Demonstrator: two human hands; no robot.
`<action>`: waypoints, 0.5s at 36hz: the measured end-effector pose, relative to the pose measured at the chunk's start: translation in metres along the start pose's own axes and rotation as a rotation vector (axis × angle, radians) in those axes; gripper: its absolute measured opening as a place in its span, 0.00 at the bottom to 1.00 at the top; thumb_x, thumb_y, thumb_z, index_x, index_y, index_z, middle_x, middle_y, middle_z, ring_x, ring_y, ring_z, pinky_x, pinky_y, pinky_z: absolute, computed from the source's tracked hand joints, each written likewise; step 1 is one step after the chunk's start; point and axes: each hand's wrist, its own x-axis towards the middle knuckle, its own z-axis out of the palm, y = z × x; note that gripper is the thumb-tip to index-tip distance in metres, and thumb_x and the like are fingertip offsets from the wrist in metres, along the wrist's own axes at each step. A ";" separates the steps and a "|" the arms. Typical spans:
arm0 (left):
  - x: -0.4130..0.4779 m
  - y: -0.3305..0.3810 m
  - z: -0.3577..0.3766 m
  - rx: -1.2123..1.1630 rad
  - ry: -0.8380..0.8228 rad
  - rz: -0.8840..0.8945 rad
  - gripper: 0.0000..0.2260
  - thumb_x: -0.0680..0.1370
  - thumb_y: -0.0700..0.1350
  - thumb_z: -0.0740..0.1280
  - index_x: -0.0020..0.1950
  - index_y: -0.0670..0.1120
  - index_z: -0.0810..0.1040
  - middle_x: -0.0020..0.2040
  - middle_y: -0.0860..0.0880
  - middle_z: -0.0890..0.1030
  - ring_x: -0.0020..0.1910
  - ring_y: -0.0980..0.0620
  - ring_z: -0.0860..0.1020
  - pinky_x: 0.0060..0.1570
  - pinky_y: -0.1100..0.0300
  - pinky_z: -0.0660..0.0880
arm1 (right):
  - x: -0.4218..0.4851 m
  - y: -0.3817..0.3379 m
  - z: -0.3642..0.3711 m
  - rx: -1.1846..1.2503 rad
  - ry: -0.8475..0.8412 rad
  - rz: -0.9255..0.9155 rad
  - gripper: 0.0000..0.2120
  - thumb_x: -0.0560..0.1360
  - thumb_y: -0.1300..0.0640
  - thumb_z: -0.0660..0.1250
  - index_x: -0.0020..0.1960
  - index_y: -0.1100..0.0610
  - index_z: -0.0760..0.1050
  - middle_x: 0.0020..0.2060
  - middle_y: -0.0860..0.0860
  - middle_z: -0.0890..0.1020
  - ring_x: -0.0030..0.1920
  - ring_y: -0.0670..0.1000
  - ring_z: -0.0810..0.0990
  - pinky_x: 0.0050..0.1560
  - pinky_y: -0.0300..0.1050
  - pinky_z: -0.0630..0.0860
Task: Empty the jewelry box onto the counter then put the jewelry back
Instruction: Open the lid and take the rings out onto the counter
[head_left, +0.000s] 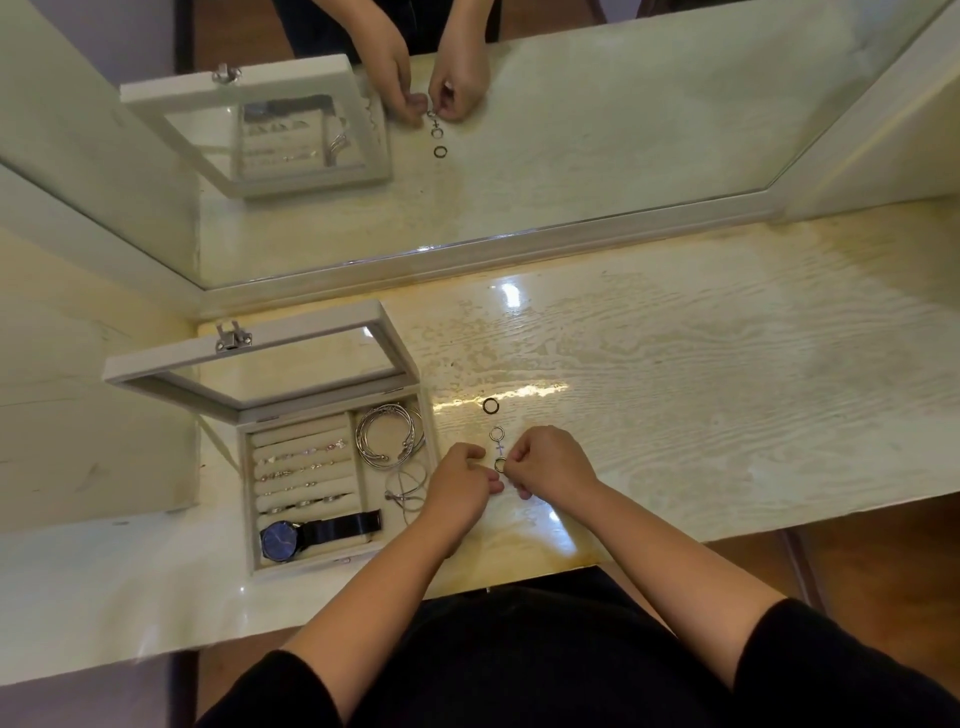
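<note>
The jewelry box (311, 564) stands open at the near left of the table (675, 364), holding bangles (389, 436) and a blue-faced watch (280, 540) whose dial is too small to read. To its right a dark ring (490, 406) and a silver ring (497, 432) lie in line. The right hand (545, 462) pinches a third ring (500, 464). The left hand (460, 478), fingers curled, meets it there, its hold unclear.

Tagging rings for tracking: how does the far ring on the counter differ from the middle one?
The far ring is dark with a thicker band; the middle ring is pale silver and thinner. The far ring is plain; the middle ring has a small cross-shaped piece on its near side. Both lie flat on the counter, untouched.
</note>
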 end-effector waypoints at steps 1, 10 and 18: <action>-0.001 0.000 0.000 0.000 -0.004 0.003 0.11 0.77 0.34 0.54 0.54 0.46 0.70 0.42 0.49 0.78 0.41 0.53 0.79 0.37 0.62 0.70 | 0.000 -0.001 0.000 -0.010 0.002 0.002 0.08 0.68 0.63 0.63 0.36 0.64 0.79 0.29 0.58 0.82 0.31 0.50 0.79 0.40 0.43 0.76; -0.003 -0.002 0.001 -0.028 -0.024 -0.001 0.11 0.76 0.33 0.54 0.54 0.42 0.72 0.42 0.49 0.77 0.38 0.56 0.77 0.35 0.65 0.68 | -0.005 -0.001 0.001 -0.011 0.019 0.022 0.09 0.69 0.64 0.62 0.37 0.66 0.80 0.35 0.61 0.84 0.33 0.52 0.80 0.44 0.45 0.78; -0.003 -0.002 0.002 -0.011 -0.032 -0.007 0.12 0.76 0.34 0.54 0.56 0.41 0.73 0.47 0.46 0.78 0.39 0.56 0.77 0.35 0.65 0.69 | -0.008 -0.002 0.000 -0.017 0.028 0.016 0.11 0.69 0.66 0.60 0.39 0.70 0.80 0.35 0.62 0.83 0.34 0.52 0.79 0.43 0.44 0.77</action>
